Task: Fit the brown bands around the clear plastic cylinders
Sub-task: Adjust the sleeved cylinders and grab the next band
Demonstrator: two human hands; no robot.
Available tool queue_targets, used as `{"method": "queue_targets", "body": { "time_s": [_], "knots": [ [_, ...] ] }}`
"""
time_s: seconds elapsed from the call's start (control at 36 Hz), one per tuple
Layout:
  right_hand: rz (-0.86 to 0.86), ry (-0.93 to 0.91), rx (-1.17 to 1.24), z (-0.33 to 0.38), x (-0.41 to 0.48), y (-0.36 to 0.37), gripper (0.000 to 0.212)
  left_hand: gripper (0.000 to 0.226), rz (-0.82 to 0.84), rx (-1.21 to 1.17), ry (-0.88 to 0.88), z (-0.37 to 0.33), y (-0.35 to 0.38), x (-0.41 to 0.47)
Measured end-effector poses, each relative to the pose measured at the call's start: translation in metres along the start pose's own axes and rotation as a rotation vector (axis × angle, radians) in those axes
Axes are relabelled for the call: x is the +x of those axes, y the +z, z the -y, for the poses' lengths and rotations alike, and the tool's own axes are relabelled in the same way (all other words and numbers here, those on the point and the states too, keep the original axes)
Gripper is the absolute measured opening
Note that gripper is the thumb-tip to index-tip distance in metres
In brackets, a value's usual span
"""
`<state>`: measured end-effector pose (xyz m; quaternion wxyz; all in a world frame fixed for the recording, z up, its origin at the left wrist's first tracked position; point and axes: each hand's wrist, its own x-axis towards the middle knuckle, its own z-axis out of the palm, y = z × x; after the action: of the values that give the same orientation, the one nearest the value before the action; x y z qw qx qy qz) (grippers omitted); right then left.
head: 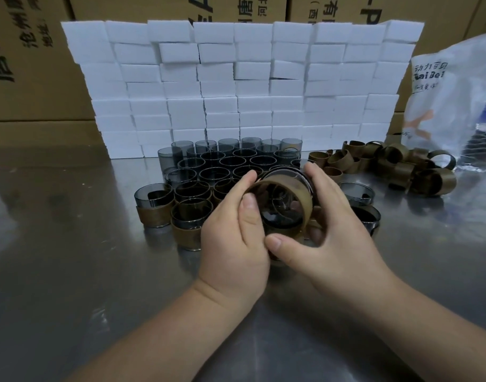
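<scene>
Toward you from the grip, a wide stretch of the shiny metal table (71, 271) shows on both sides of your arms. Just behind the grip stands a tight crowd of bare cylinders (231, 164), rim against rim. Left of the grip, the banded cylinders (156, 213) stand at the near edge of that crowd, close to your knuckles. Right of the grip, two more cylinders (356, 193) sit just beside your hand. Farther right and behind lies a heap of loose brown bands (388, 161), and past it a crinkly plastic bag (457, 86). A wall of white foam blocks (236, 86) closes the back, with cardboard boxes (29, 64) behind it.

Your left hand (233, 238) pinches the brown band (305, 208), with the thumb on its near rim and the first finger on its top edge. Your right hand (341, 230) curls round the clear cylinder (288, 172), with the fingers over the top and the thumb underneath. You hold both up off the table, between your two hands, tipped so one round end faces you. The band sits round the near end of the cylinder. You cannot tell how far on it is.

The band is a thin brown ring, dull and a bit bendy at the edge. The cylinder is smooth and smoky, and you can see through it. The blocks are plain, white and square. The table is so shiny that it mirrors the blocks.
</scene>
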<state>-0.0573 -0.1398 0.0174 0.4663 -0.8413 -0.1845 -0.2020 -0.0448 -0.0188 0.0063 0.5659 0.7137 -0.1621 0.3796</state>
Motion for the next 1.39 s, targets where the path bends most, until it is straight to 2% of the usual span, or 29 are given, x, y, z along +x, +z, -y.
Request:
{"method": "queue_targets", "body": {
  "time_s": [0.11, 0.19, 0.25, 0.31, 0.42, 0.47, 0.75, 0.92, 0.97, 1.19, 1.22, 1.31, 1.33, 1.39],
  "knots": [
    [-0.013, 0.051, 0.192, 0.003, -0.001, -0.001, 0.109, 0.056, 0.03, 0.003, 0.026, 0.001, -0.001, 0.001],
    [-0.038, 0.044, 0.327, 0.001, -0.001, 0.0, 0.077, 0.058, 0.053, -0.044, -0.006, 0.003, -0.002, 0.003],
    [-0.037, 0.03, 0.355, 0.0, 0.0, -0.001, 0.065, 0.058, 0.074, -0.085, -0.026, 0.004, -0.002, 0.003],
    [-0.039, 0.025, 0.368, -0.001, 0.0, -0.001, 0.062, 0.055, 0.089, -0.119, -0.049, 0.004, -0.002, 0.003],
    [-0.071, 0.031, 0.38, -0.005, 0.001, -0.002, 0.061, 0.03, 0.088, -0.17, -0.09, 0.002, -0.002, 0.004],
    [-0.077, 0.035, 0.378, -0.006, 0.001, -0.002, 0.061, 0.025, 0.087, -0.184, -0.11, 0.002, -0.002, 0.006],
    [-0.111, 0.023, 0.37, -0.01, 0.005, -0.006, 0.041, 0.026, 0.117, -0.276, -0.19, 0.002, -0.006, 0.008],
    [-0.115, 0.036, 0.394, -0.01, 0.005, -0.008, 0.036, 0.029, 0.122, -0.307, -0.225, 0.006, -0.007, 0.011],
    [-0.125, 0.032, 0.389, -0.009, 0.005, -0.008, 0.035, 0.02, 0.105, -0.316, -0.247, 0.007, -0.007, 0.012],
    [-0.144, 0.009, 0.441, -0.011, 0.004, -0.008, 0.04, 0.01, 0.132, -0.444, -0.291, 0.007, -0.004, 0.012],
    [-0.146, 0.003, 0.464, -0.011, 0.005, -0.008, 0.043, 0.012, 0.153, -0.468, -0.287, 0.007, -0.004, 0.012],
    [-0.129, -0.039, 0.525, -0.012, 0.004, -0.008, 0.054, 0.05, 0.222, -0.486, -0.314, 0.007, -0.006, 0.013],
    [-0.115, -0.053, 0.54, -0.012, 0.004, -0.008, 0.056, 0.055, 0.249, -0.479, -0.338, 0.007, -0.007, 0.013],
    [-0.073, -0.07, 0.553, -0.012, 0.002, -0.008, 0.061, 0.05, 0.313, -0.514, -0.391, 0.008, -0.008, 0.012]
  ]
}}
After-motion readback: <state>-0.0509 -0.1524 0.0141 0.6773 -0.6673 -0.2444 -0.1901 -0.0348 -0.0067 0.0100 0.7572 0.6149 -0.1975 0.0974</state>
